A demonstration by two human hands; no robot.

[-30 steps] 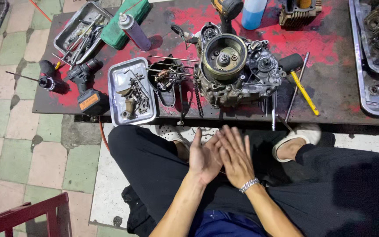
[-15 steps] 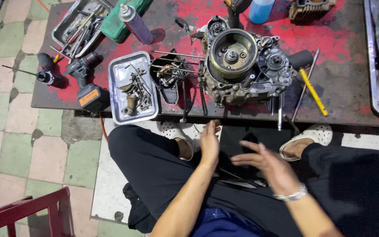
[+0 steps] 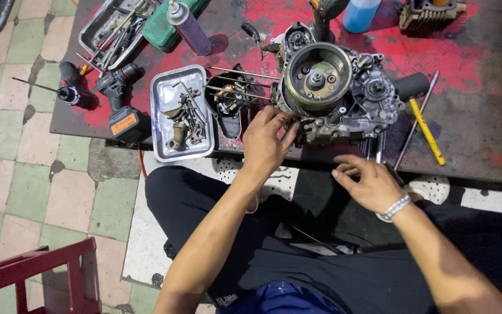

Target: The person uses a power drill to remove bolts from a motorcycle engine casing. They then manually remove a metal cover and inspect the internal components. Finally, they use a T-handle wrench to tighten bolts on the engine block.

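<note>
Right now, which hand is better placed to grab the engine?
Probably the left. The left hand already has its fingers on the engine block's lower left edge, beside the round flywheel. The right hand hangs open below the board's edge, touching nothing.

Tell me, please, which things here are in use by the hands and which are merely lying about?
In hand: engine case, touched by left hand; right hand hovers beside it.

Lying about: parts tray, cordless drill, spray can, yellow-handled tool, green case.

From my feed: bare forearms, no sleeves. Silver chain bracelet (image 3: 394, 207) on right wrist. Black trousers (image 3: 204, 197), blue shirt hem (image 3: 280, 298), white perforated clogs (image 3: 434, 187).
</note>
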